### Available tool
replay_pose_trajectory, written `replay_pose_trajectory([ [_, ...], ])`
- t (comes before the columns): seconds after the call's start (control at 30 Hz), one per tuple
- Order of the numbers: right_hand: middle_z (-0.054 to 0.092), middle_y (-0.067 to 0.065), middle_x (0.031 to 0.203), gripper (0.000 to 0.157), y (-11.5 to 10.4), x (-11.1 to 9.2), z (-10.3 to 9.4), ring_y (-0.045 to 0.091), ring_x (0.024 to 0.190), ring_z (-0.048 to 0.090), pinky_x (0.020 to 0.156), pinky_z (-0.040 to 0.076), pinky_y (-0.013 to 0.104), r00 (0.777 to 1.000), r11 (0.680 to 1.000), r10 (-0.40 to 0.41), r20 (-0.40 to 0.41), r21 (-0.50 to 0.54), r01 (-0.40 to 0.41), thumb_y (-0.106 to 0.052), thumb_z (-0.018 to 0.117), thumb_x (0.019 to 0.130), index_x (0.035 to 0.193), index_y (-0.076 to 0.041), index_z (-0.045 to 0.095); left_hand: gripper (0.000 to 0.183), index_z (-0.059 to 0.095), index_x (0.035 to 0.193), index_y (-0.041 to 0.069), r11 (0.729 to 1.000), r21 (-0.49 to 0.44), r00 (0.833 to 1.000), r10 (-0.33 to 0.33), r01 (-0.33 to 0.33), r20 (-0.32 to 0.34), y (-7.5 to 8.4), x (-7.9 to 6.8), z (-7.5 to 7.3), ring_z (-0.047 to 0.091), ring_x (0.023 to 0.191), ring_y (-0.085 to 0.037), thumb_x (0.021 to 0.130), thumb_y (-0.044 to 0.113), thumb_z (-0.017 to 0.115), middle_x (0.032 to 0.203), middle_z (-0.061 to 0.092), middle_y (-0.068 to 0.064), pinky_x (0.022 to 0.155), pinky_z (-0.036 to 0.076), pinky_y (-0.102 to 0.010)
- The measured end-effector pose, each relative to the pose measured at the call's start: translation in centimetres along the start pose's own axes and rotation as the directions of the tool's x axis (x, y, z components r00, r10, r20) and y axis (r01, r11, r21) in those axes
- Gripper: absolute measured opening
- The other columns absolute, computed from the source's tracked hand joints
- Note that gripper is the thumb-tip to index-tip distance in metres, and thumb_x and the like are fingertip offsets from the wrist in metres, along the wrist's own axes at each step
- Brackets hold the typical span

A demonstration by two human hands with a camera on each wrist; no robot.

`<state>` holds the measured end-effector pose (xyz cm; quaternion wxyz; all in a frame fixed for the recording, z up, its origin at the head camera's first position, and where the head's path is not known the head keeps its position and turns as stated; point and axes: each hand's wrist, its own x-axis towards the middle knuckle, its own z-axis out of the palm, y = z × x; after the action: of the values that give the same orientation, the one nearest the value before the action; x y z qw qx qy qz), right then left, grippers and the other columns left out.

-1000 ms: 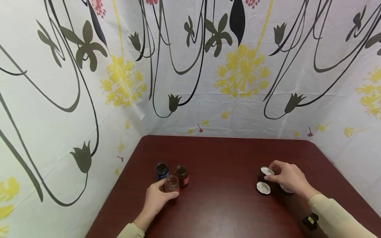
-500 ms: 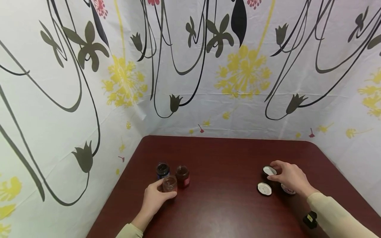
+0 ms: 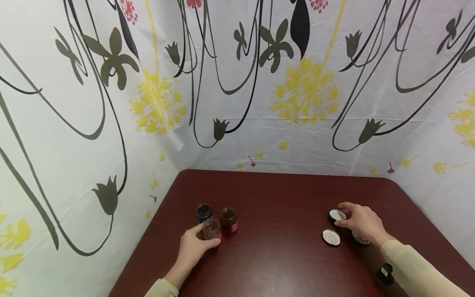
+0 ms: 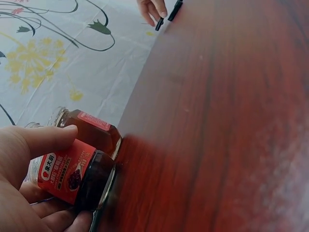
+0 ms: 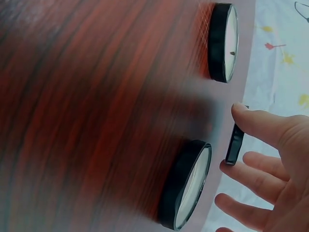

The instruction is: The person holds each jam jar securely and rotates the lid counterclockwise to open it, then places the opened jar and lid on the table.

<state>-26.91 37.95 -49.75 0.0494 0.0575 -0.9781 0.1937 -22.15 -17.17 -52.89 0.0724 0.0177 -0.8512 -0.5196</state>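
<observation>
In the head view my left hand (image 3: 193, 246) grips an open glass jar (image 3: 211, 229) with a clear rim, its thumb on the near side. The left wrist view shows a red label (image 4: 67, 171) with printed characters and dark contents. Beside this jar stand a second uncapped jar (image 3: 229, 220) with brown contents and a blue-labelled jar (image 3: 204, 213). Across the table my right hand (image 3: 361, 222) pinches a black-edged jar lid (image 5: 235, 142) between thumb and finger. Two more lids, one (image 3: 331, 237) with its white inside showing and another (image 3: 360, 238) partly behind the hand, lie close by.
The dark red tabletop (image 3: 278, 255) has rounded far corners. A patterned white cloth (image 3: 237, 103) rises behind it and along both sides. A small black object with a yellow mark (image 3: 385, 274) is by the right sleeve.
The jar in my left hand has shifted slightly left, away from the brown jar. My right hand keeps its pinch on the lid and barely moves. The head view has turned a little.
</observation>
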Motion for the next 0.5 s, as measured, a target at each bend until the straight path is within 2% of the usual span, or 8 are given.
replay_pose_trajectory([
  [0.27,0.072,0.016,0.11,0.07,0.12,0.19,0.05,0.023,0.077,0.066,0.049,0.042,0.036,1.0,1.0,0.007,0.012,-0.013,-0.007,-0.044,0.085,0.078,0.133,-0.007,0.063,0.058,0.073,0.12,0.018,1.0,-0.014,1.0,0.021,-0.021,0.007,-0.1,-0.07,-0.1,0.069,0.097,-0.014,0.068,0.031,0.095,0.108,0.074,0.0,0.081,0.055,-0.038],
  [0.5,0.071,0.017,0.113,0.07,-0.06,0.25,0.29,0.035,0.087,0.067,0.051,0.045,0.04,1.0,0.999,0.009,0.023,-0.035,-0.008,-0.046,0.086,0.076,0.13,-0.008,0.066,0.058,0.073,0.121,0.02,0.999,-0.023,0.999,0.038,-0.037,0.019,-0.12,0.05,-0.19,0.069,0.098,-0.015,0.069,0.03,0.094,0.109,0.074,0.001,0.082,0.054,-0.038],
])
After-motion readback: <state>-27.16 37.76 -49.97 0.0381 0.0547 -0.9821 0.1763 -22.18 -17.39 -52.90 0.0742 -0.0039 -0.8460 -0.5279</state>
